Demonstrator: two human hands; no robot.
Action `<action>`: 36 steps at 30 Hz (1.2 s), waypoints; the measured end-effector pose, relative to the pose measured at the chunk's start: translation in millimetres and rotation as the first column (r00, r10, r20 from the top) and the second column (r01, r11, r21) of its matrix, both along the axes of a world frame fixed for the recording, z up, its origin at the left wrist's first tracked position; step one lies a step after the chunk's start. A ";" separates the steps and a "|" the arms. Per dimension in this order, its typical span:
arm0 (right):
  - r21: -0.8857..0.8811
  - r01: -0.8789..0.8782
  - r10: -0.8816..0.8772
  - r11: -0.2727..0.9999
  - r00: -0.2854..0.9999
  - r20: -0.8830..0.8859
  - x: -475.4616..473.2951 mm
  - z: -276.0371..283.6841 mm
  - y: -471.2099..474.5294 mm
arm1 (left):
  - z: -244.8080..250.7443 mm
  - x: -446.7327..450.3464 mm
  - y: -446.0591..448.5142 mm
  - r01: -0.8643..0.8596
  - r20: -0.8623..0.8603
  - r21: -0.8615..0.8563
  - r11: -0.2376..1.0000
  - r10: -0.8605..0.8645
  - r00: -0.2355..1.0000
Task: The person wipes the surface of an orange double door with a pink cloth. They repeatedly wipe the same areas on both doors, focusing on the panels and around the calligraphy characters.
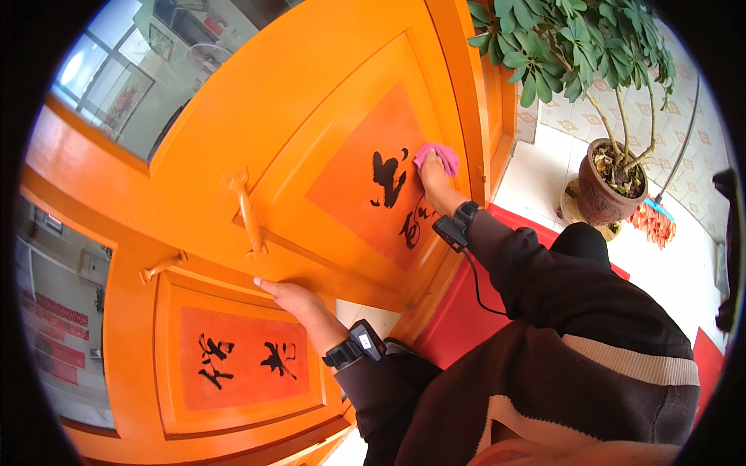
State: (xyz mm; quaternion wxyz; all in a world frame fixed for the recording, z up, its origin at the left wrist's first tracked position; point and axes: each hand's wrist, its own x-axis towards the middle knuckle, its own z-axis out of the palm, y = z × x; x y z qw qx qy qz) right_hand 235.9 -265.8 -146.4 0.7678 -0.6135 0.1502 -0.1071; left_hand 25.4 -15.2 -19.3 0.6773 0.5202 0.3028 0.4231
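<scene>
My right hand (436, 177) presses a bunched pink cloth (438, 157) against the orange door (280, 134), at the border of a red-orange panel (344, 180) with black brushed characters. At the free edge of this door is my left hand (294, 298), its thumb on the front face and its fingers hidden behind. Just above that thumb a curved orange handle (249, 215) is fixed to the door. The second orange door leaf (137, 349) stands beside it, bearing its own handle (163, 268) and a red lettered panel (247, 358).
A potted plant (618, 180) stands on white floor tiles near a patterned tile wall (690, 148). Behind the pot leans a mop (653, 224) with a reddish head. A red mat (443, 320) lies at the door sill. Glass panes (131, 76) fill the doors' upper parts.
</scene>
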 end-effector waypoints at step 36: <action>-0.968 0.014 0.490 0.251 0.860 0.139 -61.7 -91.2 2.7 | -0.3 0.2 -1.4 0.025 0.044 0.110 0.994 -0.030 0.999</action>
